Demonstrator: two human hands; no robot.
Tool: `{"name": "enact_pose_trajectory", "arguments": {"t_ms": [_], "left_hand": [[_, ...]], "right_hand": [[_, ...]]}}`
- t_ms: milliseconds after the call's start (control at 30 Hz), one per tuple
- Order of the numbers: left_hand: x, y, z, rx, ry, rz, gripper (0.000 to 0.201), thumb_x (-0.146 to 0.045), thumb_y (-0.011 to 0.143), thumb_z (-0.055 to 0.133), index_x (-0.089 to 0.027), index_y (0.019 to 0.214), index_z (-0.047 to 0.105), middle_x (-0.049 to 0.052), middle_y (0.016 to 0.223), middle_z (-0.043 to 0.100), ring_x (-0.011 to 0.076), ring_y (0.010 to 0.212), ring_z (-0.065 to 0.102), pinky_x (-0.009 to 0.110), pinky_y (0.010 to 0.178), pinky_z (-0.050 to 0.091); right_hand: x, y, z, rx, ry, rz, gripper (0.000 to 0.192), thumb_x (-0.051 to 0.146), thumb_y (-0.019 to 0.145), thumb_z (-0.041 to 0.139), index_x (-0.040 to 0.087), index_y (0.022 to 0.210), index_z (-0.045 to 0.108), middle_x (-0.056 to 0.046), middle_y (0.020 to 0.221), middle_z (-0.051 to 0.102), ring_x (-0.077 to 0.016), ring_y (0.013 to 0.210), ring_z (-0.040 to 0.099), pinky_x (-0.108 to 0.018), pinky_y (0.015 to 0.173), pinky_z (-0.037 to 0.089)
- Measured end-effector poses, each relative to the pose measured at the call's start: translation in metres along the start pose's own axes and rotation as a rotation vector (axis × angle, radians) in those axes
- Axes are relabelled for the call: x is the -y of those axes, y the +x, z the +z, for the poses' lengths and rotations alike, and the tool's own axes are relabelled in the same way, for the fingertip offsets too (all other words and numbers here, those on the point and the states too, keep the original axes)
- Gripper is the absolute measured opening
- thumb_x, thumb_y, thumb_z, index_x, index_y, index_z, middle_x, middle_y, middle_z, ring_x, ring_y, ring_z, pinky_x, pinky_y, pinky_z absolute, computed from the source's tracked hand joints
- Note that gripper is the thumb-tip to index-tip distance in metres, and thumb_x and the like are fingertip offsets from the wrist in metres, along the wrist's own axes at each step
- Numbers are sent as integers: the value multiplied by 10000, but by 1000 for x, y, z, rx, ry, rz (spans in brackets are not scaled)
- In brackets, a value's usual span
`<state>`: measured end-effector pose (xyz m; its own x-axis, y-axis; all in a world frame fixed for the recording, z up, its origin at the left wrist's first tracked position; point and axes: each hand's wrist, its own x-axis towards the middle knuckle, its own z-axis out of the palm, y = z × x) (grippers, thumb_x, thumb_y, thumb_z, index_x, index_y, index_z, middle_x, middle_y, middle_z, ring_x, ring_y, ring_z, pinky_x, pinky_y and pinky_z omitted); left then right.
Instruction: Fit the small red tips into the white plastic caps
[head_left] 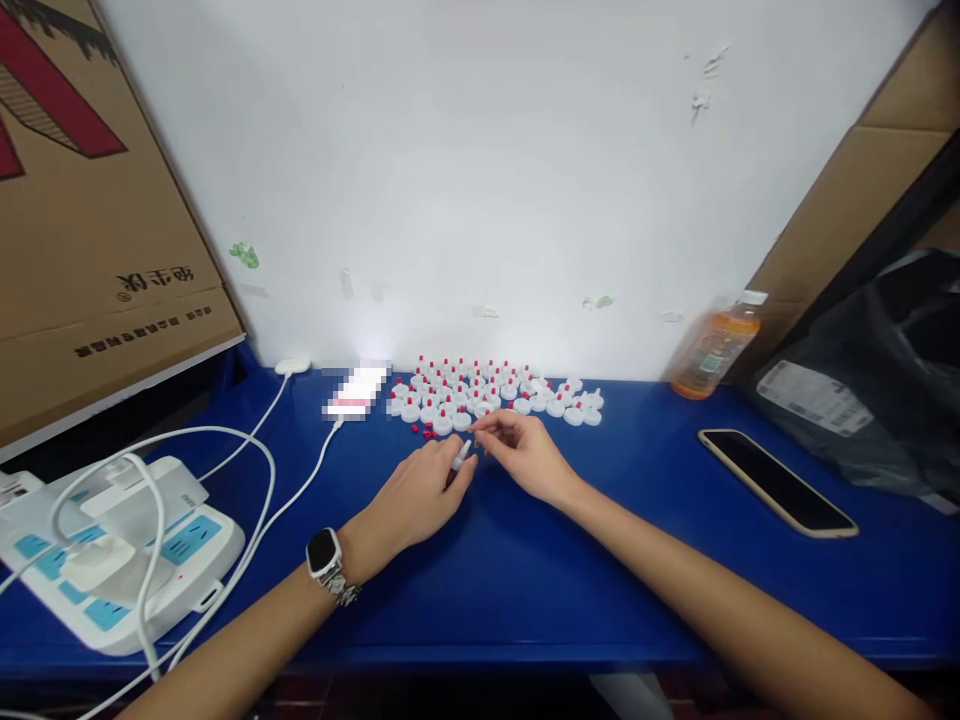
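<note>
In the head view my left hand [420,492] is closed around a white nozzle cap [462,455], its pointed spout showing between thumb and forefinger. Close beside that spout, my right hand [531,458] has thumb and fingers pinched together; whatever is between them is too small and hidden to make out. Just beyond both hands stands a cluster of white nozzle caps [442,424], many with small red tips. Several white caps without red tips [583,410] are grouped at the right end. A few loose red tips [428,433] lie in front of the cluster.
A power strip [187,560] with white cables takes up the left side. Near the wall lies a lit, blurred-out device [358,388] on a cable. On the right are a phone [776,482], an orange drink bottle [716,350] and a dark plastic bag [862,390] on the blue table [540,590].
</note>
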<state>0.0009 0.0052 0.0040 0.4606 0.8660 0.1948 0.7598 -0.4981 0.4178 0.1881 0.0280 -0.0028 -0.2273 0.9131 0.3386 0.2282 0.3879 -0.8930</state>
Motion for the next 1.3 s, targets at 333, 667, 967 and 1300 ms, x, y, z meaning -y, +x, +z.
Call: {"name": "enact_pose_trajectory", "arguments": {"t_ms": [333, 667, 967, 1300], "left_hand": [[-16, 11, 16, 90, -95, 121, 338, -462, 1044, 266, -226, 901, 462, 21, 841, 570, 199, 758, 559, 331, 675, 416], [-13, 4, 17, 48, -9, 210, 342, -442, 1055, 270, -209, 905, 471, 27, 844, 558, 189, 736, 540, 330, 664, 406], [-14, -1, 22, 55, -4, 226, 358, -454, 1054, 265, -210, 1027, 526, 59, 945, 616, 224, 862, 559, 390, 824, 455], [-10, -2, 20, 99, -124, 161, 368, -487, 1046, 277, -214, 968, 511, 52, 947, 603, 214, 860, 563, 375, 795, 469]], "right_hand": [[-1, -13, -29, 148, 332, 146, 371, 484, 725, 821, 160, 789, 651, -15, 694, 695, -116, 617, 619, -268, 644, 505], [2, -24, -26, 155, 145, 121, 358, 508, 788, 758, 165, 797, 655, -14, 707, 675, -116, 613, 582, -260, 606, 458], [1, -22, -19, 83, 234, 128, 390, 530, 759, 773, 169, 758, 627, -14, 709, 675, -110, 600, 575, -262, 607, 462], [-2, -22, -9, 115, 233, 102, 362, 478, 775, 771, 194, 745, 548, -7, 725, 662, -131, 639, 598, -270, 624, 469]]}}
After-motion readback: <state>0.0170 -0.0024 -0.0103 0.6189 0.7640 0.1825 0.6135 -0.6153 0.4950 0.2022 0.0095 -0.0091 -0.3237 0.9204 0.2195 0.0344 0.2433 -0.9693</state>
